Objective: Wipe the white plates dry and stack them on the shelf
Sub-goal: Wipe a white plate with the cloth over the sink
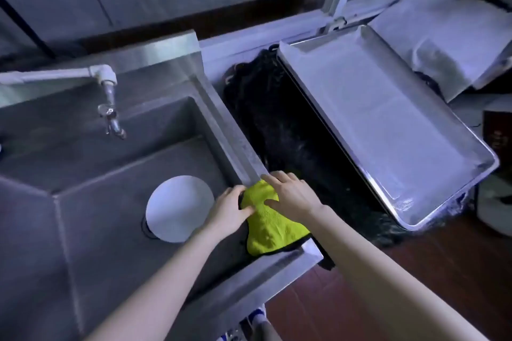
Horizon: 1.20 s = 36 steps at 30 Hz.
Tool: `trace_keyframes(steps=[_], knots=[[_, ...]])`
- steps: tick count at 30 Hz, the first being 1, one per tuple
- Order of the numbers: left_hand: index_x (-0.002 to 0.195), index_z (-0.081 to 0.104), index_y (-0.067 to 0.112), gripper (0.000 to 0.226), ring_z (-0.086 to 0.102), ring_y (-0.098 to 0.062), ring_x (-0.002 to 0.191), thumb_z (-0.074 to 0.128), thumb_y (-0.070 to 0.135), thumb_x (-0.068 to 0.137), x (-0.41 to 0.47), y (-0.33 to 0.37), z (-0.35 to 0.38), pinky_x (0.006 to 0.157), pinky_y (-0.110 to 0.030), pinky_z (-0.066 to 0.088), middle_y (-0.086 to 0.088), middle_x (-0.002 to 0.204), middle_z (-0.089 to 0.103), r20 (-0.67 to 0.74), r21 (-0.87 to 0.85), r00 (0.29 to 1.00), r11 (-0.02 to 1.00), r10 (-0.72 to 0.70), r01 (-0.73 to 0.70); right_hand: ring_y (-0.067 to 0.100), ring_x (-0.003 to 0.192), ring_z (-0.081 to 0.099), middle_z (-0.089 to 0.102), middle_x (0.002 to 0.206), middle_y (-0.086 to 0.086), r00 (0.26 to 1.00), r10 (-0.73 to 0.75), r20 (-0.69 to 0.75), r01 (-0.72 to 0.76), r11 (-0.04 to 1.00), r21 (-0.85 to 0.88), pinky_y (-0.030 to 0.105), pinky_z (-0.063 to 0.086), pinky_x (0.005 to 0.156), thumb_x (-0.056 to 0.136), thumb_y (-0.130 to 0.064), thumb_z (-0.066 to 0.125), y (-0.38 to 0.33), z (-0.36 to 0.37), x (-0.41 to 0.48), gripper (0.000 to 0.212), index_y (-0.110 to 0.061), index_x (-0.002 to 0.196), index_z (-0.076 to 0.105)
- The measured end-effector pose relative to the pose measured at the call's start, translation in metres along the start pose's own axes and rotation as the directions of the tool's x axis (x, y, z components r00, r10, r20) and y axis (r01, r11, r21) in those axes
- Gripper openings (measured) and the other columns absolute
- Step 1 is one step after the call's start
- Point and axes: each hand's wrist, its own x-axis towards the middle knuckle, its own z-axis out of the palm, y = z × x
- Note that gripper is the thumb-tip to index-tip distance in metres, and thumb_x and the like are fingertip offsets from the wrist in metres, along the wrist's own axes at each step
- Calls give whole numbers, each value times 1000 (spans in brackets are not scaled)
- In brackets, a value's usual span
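Observation:
A white plate [178, 207] lies flat in the bottom of the steel sink [91, 163], over the drain. A yellow-green cloth [270, 225] is draped over the sink's right rim. My left hand [231, 209] grips the cloth's left edge, thumb on top. My right hand [291, 194] lies on the cloth's upper part with fingers spread and the thumb pressing into the fabric. Both hands sit just right of the plate and do not touch it.
A tap [109, 108] hangs over the sink's back left. Right of the sink is a dark gap [293, 130], then a large tilted steel tray [382, 124]. White wrapped bundles [443, 36] lie at the back right. Brown floor [429, 271] shows at lower right.

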Motion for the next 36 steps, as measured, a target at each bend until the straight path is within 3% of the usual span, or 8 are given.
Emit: trace_keyframes(steps=[4,9,14,19,24,30,33,36], knots=[[137,46,20,57,50,-27,123,72,26,86,9,-2,23,99,-35,42,-7,133,52,-19,-50,993,992,-113,112,26,136,34,25,158,0,992,76,96,-78,997,15,41,47,97,95,-42,60,1,29,5,73,-35,156,20],[123,48,16,47,56,-27,112,74,23,85,17,0,39,86,-36,47,-5,124,58,-132,-102,982,987,-136,123,28,133,32,22,158,1,996,77,51,-78,997,14,39,52,92,97,-31,58,2,44,6,66,-30,155,27],[111,48,14,39,60,-30,94,74,27,84,24,1,41,75,-41,48,-5,105,64,-199,-63,960,980,-197,188,29,128,34,25,156,1,998,57,-5,-58,998,-38,36,50,92,99,-16,50,2,52,7,60,-28,154,29],[87,61,18,10,55,-22,71,68,25,88,17,2,29,58,-28,35,1,73,62,-179,-95,961,976,-211,197,29,129,39,35,152,3,998,5,-65,-7,999,-31,38,42,99,100,-27,50,2,54,-1,55,-27,152,34],[72,51,30,23,40,-4,55,66,25,88,-9,10,-7,52,-15,33,13,57,47,-200,-333,973,942,-111,38,35,115,54,57,136,9,954,5,-301,63,974,217,43,46,95,97,-24,60,-20,51,-18,52,-19,147,48],[86,58,22,9,45,-8,70,63,18,91,-38,8,-63,67,-23,37,-6,80,56,-264,-424,963,904,-61,-59,26,125,47,48,147,1,983,-26,-183,130,801,585,33,38,101,101,-28,55,-74,33,-6,54,-19,151,37],[89,59,21,4,48,-5,71,63,20,91,-52,-1,-90,67,-15,37,0,83,58,-311,-431,949,898,-57,-87,23,110,57,62,125,5,980,-68,-190,178,729,661,32,45,90,100,-17,56,-104,18,8,34,-14,134,54],[89,61,28,6,56,-6,79,64,31,86,-66,-18,-115,75,-22,43,5,86,64,-307,-507,942,861,-134,-42,4,76,54,58,82,-11,983,-52,-176,167,648,743,32,45,68,96,-7,52,-134,8,21,29,-35,88,55]])
